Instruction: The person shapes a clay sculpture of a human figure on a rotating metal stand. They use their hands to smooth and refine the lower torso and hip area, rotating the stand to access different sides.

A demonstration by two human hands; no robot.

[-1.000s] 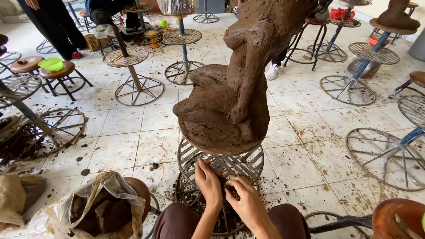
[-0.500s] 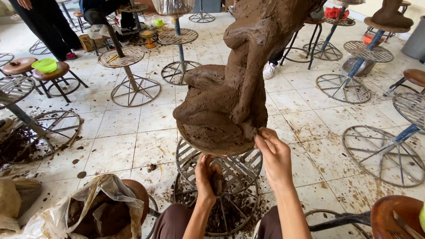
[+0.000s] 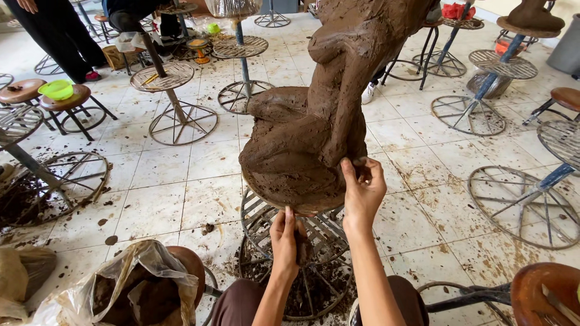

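Pressing on the lower right flank of the clay sculpture (image 3: pixel 326 115) is the right hand (image 3: pixel 362 193) — fingers together, tips flat against the wet brown surface, thumb up alongside. Left hand (image 3: pixel 287 238) sits lower, under the edge of the round board (image 3: pixel 272 196) that carries the figure, fingers curled shut around a dark lump of clay (image 3: pixel 302 249). Sculpture stands upright on the metal modelling stand (image 3: pixel 296 241) directly ahead, between the person's knees, its top cut off by the frame. Clay crumbs litter the stand's base ring and the tiled floor (image 3: pixel 181 199). Lower left — a plastic bag of clay (image 3: pixel 121 290) sits open on a round stool, well apart from both hands. Further back: several empty wire-topped stands, a stool with a green bowl (image 3: pixel 55 89), another person's dark trouser legs (image 3: pixel 51 36) at top left, a second clay figure (image 3: pixel 534 15) on a stand at top right
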